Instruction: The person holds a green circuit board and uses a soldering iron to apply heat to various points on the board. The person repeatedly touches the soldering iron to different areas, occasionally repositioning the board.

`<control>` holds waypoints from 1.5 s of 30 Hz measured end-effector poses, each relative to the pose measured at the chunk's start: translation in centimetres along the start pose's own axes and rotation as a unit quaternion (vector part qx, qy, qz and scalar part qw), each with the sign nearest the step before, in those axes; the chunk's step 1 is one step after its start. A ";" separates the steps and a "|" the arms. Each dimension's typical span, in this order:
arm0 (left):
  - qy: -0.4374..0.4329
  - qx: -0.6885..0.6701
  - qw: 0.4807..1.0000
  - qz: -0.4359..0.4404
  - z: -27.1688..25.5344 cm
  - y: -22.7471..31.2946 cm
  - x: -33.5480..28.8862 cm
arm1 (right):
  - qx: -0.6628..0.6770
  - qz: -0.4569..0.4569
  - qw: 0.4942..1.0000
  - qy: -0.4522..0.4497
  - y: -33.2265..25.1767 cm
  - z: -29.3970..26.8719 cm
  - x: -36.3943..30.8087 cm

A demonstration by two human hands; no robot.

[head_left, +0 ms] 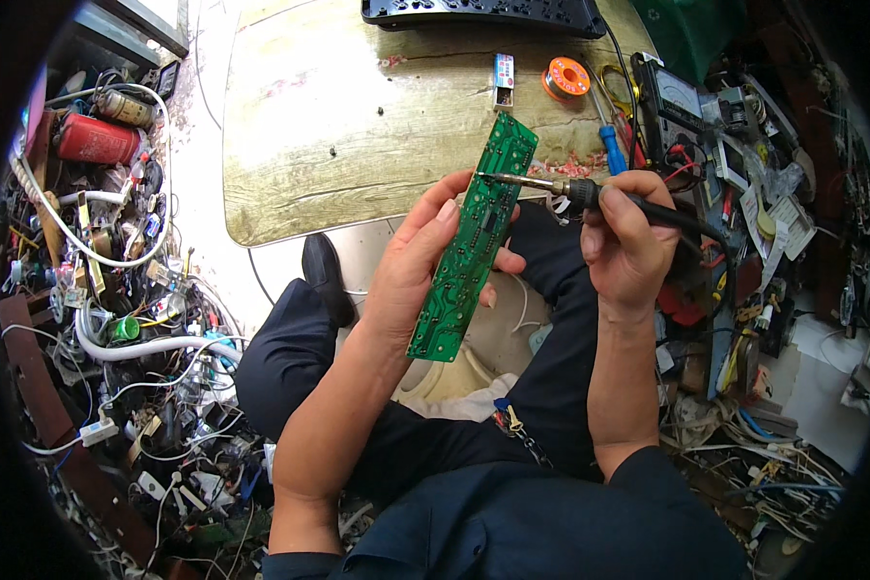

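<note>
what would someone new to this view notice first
The long green circuit board at the centre, held aslant in the left hand, with the right hand's soldering iron over its upper part. Then the orange spool on the table and the red cylinder far left.

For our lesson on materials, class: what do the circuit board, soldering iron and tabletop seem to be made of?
Circuit board: probably resin laminate, glossy green coating with pale solder dots.
Soldering iron: apparently metal shaft, catching light; dark handle, probably plastic or rubber.
Tabletop: wood-like grain with a bright sheen; solid wood or printed laminate, I can't tell.
</note>
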State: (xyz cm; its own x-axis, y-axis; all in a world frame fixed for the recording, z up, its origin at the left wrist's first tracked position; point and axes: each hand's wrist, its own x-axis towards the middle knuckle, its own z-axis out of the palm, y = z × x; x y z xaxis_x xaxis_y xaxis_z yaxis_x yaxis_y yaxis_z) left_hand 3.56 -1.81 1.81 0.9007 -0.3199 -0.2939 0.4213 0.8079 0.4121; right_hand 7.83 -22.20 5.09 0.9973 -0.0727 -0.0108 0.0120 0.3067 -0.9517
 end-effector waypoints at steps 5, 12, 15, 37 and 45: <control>0.005 0.002 1.000 0.014 0.1 -0.2 0.3 | 0.057 0.061 0.996 0.026 0.3 0.0 0.2; 0.005 0.001 1.000 0.017 0.2 -0.5 0.6 | 0.066 0.076 0.994 0.048 0.6 -0.3 0.4; 0.002 -0.002 1.000 0.018 0.2 -0.5 0.6 | 0.076 0.077 0.993 0.048 0.6 -0.4 0.5; 0.004 0.017 0.999 0.028 0.6 -0.8 0.7 | 0.079 0.086 0.992 0.044 0.4 -0.8 0.8; 0.012 0.034 0.999 0.036 0.7 -0.8 0.7 | 0.076 0.090 0.992 0.052 0.2 -0.7 0.8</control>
State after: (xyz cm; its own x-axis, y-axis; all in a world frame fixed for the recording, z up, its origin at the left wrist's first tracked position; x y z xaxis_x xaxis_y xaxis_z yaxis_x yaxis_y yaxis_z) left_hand 3.91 -3.07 1.86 0.9267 -0.2495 -0.2811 0.3623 0.7922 0.4911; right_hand 8.59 -22.84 4.64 0.9714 -0.0985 -0.2159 -0.1474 0.4624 -0.8743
